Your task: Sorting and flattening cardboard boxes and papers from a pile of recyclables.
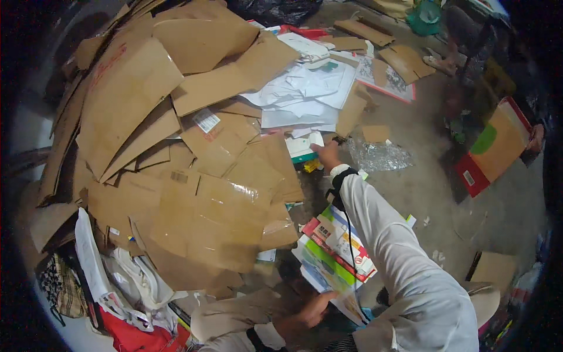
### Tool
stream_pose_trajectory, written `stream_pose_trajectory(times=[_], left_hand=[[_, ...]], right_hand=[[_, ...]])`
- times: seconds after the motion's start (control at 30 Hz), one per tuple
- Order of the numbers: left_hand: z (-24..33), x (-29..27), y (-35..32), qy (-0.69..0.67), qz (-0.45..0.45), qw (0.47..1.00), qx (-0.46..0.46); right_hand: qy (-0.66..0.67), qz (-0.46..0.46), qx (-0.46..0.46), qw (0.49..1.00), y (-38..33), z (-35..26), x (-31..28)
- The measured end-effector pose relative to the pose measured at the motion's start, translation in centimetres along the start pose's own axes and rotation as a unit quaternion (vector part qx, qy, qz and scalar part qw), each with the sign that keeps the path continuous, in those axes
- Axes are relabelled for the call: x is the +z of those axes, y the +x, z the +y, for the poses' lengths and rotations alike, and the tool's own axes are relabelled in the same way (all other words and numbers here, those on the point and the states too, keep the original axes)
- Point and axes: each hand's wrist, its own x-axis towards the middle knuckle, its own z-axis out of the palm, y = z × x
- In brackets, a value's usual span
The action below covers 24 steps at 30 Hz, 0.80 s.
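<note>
My right hand (326, 155) reaches forward in a white sleeve to the edge of a big heap of flattened brown cardboard (176, 146). Its fingers touch a small white and green box (302, 148) that lies under a cardboard flap; whether they grip it I cannot tell. My left hand (311, 310) is low near my knee and holds the near edge of a stack of colourful flattened printed cartons (331, 252) resting on the floor in front of me.
White paper sheets (305, 94) lie on the heap's far side. A crumpled clear plastic wrap (378, 156) sits on the concrete floor to the right. A red and brown flat carton (495, 146) and another person's legs are at far right. Bags and cloth (126, 293) pile up at lower left.
</note>
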Motion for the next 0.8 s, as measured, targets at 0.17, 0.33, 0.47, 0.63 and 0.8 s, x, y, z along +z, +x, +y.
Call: stream_pose_trajectory(times=[0.17,0.33,0.47,0.63,0.8], left_hand=[[2.0,2.5,-2.1,-0.006,-0.042,0.999,-0.025],[-1.4,0.0,0.4,-0.055,-0.059,0.996,0.026],[-3.1,-0.8,4.6,-0.090,-0.078,0.993,-0.016],[-1.5,-1.0,3.2,-0.049,-0.081,0.994,0.063],[-4.0,-3.3,5.7,0.115,-0.183,0.956,0.197]], right_hand=[[0.220,-0.249,0.120,0.936,1.1,-1.0,-5.7],[0.252,-0.298,0.151,0.908,-6.9,-3.0,-11.4],[0.219,-0.222,0.218,0.925,-9.4,1.4,-20.8],[0.310,-0.175,0.287,0.889,-16.0,5.3,-28.2],[0.248,-0.295,0.233,0.893,-24.8,15.1,-29.6]])
